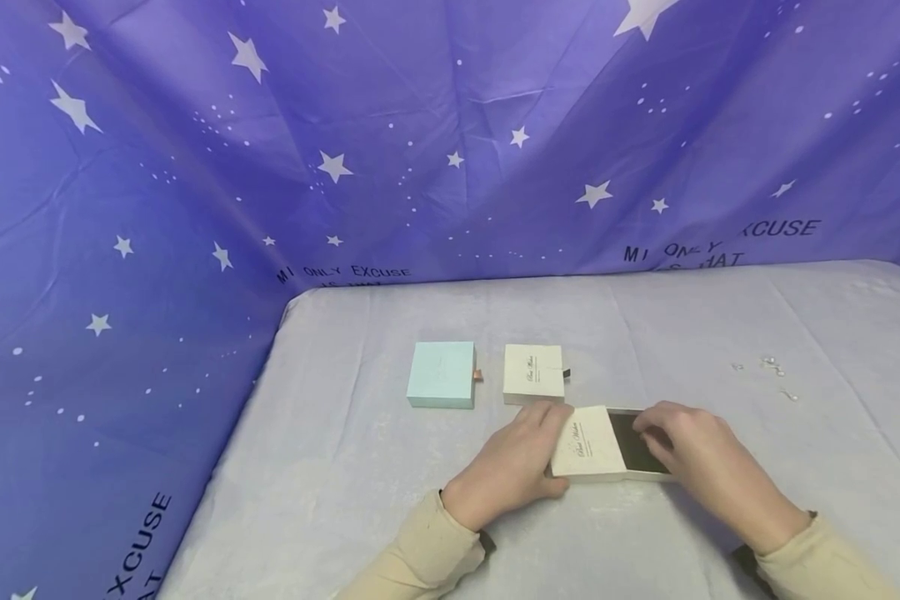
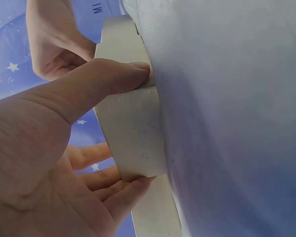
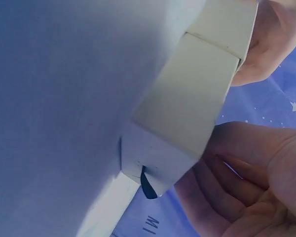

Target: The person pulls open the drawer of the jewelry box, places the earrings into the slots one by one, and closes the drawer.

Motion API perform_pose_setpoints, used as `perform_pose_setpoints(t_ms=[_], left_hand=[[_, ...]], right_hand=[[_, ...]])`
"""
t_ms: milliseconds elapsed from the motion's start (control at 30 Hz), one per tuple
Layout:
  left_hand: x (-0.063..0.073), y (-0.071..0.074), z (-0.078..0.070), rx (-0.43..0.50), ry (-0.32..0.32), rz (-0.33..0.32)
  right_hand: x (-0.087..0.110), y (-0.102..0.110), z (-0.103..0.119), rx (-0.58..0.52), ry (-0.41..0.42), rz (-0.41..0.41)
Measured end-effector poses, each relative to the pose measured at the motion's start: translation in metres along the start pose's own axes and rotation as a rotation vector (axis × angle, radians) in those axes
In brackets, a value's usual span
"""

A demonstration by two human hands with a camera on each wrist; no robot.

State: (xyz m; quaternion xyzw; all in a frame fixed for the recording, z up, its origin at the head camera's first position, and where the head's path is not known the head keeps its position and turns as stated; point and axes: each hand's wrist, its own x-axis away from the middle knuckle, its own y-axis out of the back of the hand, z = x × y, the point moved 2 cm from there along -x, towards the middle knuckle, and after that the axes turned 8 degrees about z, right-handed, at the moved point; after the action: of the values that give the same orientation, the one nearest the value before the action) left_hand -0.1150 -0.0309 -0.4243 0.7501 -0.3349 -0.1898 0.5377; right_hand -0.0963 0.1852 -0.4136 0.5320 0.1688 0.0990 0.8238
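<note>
A cream drawer-style gift box (image 1: pixel 588 442) with dark lettering lies near the front of the table, its drawer (image 3: pixel 187 89) pulled partway out to the right. My left hand (image 1: pixel 510 462) grips the outer sleeve at its left end, thumb (image 2: pixel 133 74) on the near side and fingers at the end and far side. Inside the drawer is a dark lining (image 1: pixel 636 442). My right hand (image 1: pixel 705 446) is over the drawer with bent fingers reaching into it; I cannot tell whether they pinch anything. A black ribbon tab (image 3: pixel 148 185) sticks out of the drawer's end.
Behind the left hand stand a second cream box (image 1: pixel 532 371) with a black tab and a mint-green box (image 1: pixel 441 375) with an orange tab. Several small shiny jewellery pieces (image 1: pixel 772 365) lie at the right. A starry purple cloth (image 1: pixel 420 125) hangs behind the table (image 1: pixel 330 400).
</note>
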Motion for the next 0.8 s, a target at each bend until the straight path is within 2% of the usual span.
perform_pose_setpoints(t_ms=[167,433,600,800], left_hand=[[0.0,0.0012,-0.0003,0.007,0.003,0.0],[-0.0006,0.0004,0.0005,0.01,0.007,0.005],[-0.0004,0.0006,0.0007,0.016,0.009,0.007],[-0.0001,0.0012,0.0003,0.023,0.019,0.014]], right_hand=[[-0.001,0.0004,-0.0025,-0.003,0.022,-0.03],[-0.0035,-0.0029,-0.0044,-0.074,-0.035,0.047],[-0.004,-0.0044,-0.0054,-0.095,-0.035,0.061],[-0.003,0.0004,-0.0077,-0.071,-0.029,0.058]])
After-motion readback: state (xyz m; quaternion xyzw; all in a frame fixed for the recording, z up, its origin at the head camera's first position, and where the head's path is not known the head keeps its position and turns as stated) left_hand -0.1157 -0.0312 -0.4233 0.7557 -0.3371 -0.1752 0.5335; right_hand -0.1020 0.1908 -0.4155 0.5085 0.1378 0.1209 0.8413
